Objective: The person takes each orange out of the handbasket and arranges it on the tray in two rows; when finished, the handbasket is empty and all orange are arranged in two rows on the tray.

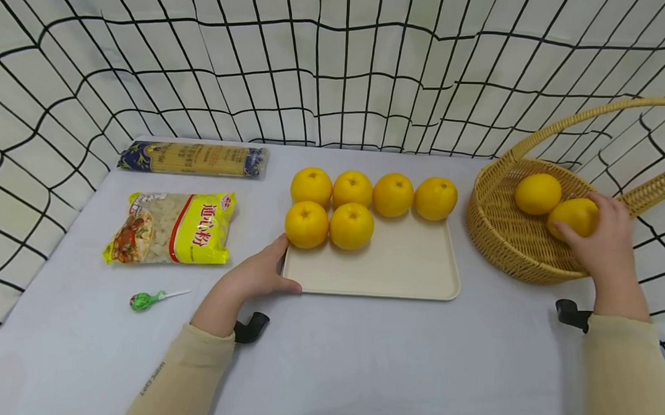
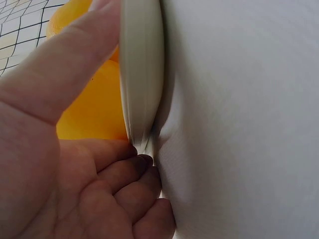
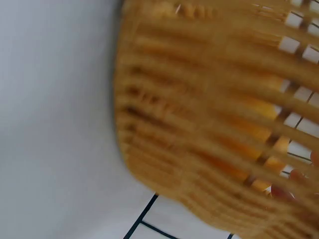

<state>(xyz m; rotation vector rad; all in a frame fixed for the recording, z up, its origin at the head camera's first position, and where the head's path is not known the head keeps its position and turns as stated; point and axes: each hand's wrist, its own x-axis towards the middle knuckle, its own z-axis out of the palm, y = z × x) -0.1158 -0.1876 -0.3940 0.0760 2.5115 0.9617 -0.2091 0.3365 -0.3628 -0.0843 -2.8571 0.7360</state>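
Observation:
My left hand (image 1: 257, 270) holds the left end of a cream tray (image 1: 385, 272), thumb at the near corner and fingers along the side. The left wrist view shows those fingers (image 2: 124, 184) bent against the tray's rim (image 2: 142, 64). Several oranges (image 1: 352, 191) form a back row on the tray, with two more (image 1: 351, 226) in front at its left. Inside the wicker basket (image 1: 509, 252), my right hand (image 1: 610, 238) grips an orange (image 1: 574, 217) between thumb and fingers. Another orange (image 1: 537, 193) lies beside it. Basket weave (image 3: 199, 109) hides most of that hand in the right wrist view.
On the left lie a pack of noodles (image 1: 195, 159), a yellow bag of pasta (image 1: 170, 228) and a green lollipop (image 1: 146, 301). The basket's tall handle (image 1: 593, 110) arches over its opening. A black-lined net (image 1: 344, 72) stands around the white table (image 1: 381, 370).

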